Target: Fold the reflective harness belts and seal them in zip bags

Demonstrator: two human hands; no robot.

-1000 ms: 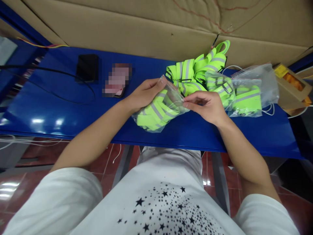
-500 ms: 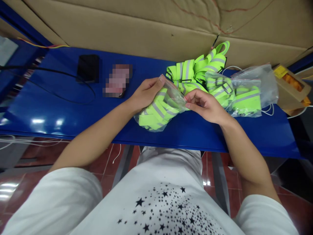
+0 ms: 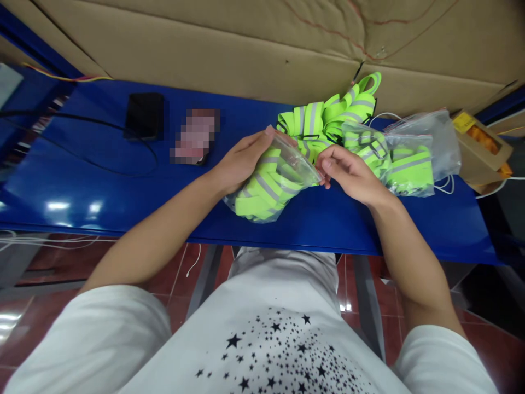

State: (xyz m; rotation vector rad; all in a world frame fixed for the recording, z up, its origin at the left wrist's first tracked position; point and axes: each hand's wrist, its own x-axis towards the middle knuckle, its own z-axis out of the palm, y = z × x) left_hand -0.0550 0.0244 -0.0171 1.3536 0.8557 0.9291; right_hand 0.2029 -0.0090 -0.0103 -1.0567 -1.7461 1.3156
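Observation:
A clear plastic bag [image 3: 274,185] stuffed with neon-yellow reflective straps rests on the blue table [image 3: 102,186] in front of me. My left hand [image 3: 240,161] grips the bag's upper left edge, fingers curled round it. My right hand [image 3: 348,172] pinches the bag's open end at the right, fingers pressed together. Behind the hands lies a loose heap of the same reflective straps [image 3: 328,117]. To the right sit two more filled bags [image 3: 404,167].
A black box [image 3: 143,116] with a cable and a blurred pink object [image 3: 194,137] lie at the table's left. A cardboard sheet [image 3: 246,49] stands along the back. A small carton [image 3: 482,150] with orange contents sits far right. White cable lies near the bags.
My right hand has slid up and left along the bag's mouth, closing in on the left hand. The bag has shifted slightly. The view has tipped a little.

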